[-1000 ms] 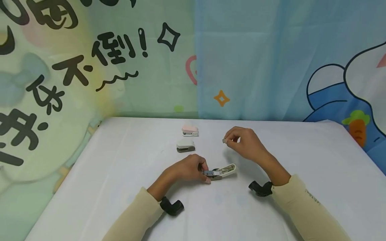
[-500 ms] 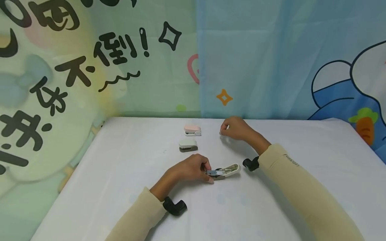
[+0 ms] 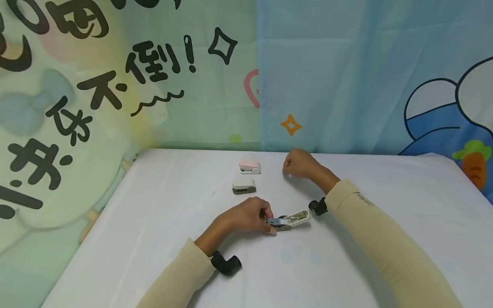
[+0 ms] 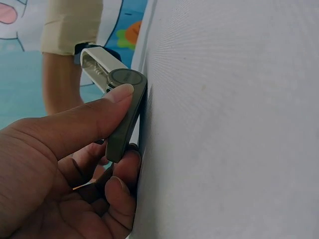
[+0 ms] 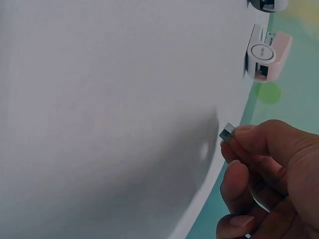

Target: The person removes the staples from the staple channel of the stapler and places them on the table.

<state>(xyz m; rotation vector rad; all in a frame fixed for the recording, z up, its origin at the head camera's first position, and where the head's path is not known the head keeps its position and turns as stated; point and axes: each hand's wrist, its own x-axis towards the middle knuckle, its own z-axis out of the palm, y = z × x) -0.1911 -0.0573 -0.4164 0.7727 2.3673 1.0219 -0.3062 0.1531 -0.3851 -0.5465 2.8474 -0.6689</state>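
An opened stapler [image 3: 290, 219] lies on the white table [image 3: 154, 222], its long axis running left to right across the person's front, the lid end pointing right. The left hand [image 3: 248, 216] sits at its left end, thumb and fingers clamped on the base (the wrist view shows the thumb [image 4: 99, 117] pressed on the grey body [image 4: 122, 119]).

The right hand [image 3: 298, 163] is well apart from it, farther back on the table and a little to the right. Its fingertips [image 5: 249, 137] pinch a small block of staples [image 5: 227, 132], the other fingers curled, the hand low over the cloth. The stapler therefore lies toward the person and slightly left of this hand; the left hand is plainly the nearer one.

Two closed staplers rest beyond, a pink one [image 3: 250, 167] and a grey one [image 3: 244, 186], just left of the right hand. Both forearms, in beige sleeves, angle inward, the right stretched farther.
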